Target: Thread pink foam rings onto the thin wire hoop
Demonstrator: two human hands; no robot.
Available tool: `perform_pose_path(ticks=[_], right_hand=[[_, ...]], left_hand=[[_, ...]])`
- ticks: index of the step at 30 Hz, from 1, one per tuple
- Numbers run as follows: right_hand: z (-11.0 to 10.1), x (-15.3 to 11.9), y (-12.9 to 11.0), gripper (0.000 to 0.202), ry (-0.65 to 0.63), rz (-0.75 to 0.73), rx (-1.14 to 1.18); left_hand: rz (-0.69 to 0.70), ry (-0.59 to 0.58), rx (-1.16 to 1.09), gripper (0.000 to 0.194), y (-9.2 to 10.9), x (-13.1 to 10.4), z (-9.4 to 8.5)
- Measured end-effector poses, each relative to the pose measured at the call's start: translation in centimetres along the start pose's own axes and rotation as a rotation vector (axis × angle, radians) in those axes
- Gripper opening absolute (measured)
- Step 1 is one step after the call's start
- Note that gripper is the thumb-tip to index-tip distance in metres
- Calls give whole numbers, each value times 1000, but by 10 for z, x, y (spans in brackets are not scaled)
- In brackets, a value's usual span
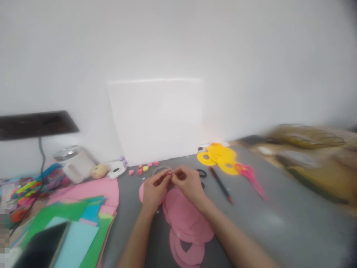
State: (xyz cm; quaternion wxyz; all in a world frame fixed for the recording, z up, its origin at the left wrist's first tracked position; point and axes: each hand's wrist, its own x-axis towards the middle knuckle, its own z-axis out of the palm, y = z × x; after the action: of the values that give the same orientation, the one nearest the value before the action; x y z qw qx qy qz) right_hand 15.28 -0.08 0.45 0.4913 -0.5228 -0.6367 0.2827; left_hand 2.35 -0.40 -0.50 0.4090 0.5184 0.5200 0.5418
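Observation:
My left hand (156, 189) and my right hand (189, 183) meet at the fingertips above the grey table. Both are closed in a pinch around something small and pinkish at their tips, too small to make out. Just behind them lies a thin ring (159, 168), partly hidden by my fingers. Pink paper cutouts (186, 217) with rounded shapes lie overlapping below my hands, and a pink paper circle (141, 192) shows beside my left hand. Black scissor handles (201, 172) stick out past my right hand. Small pink and yellow pieces (145, 168) sit at the back.
Yellow paper cutouts (220, 156), pink scissors (252, 180) and a dark pencil (221, 186) lie to the right. At the left are coloured paper sheets (79, 238), a phone (41, 247) and a white mug (79, 165). A white board (158, 121) leans on the wall.

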Motion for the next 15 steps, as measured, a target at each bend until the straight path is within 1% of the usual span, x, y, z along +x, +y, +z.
perform_pose_path(ticks=[3,6,8,10,12,15], right_hand=[[-1,1,1,10,-15,4,16],[-2,3,2,10,-39,-30,-32],[-3,4,3,11,-68,-55,-40],[-5,6,5,12,-92,-71,-28],[-7,9,10,14,-88,-71,-33],[-12,13,18,17,-40,-40,-141]], left_hand=[[35,20,22,18,2,0,0],[74,26,59,14,4,0,0],[81,23,43,14,5,0,0],[64,21,-4,15,6,0,-1],[38,34,-56,18,6,1,-3],[21,107,-93,24,5,5,-10]])
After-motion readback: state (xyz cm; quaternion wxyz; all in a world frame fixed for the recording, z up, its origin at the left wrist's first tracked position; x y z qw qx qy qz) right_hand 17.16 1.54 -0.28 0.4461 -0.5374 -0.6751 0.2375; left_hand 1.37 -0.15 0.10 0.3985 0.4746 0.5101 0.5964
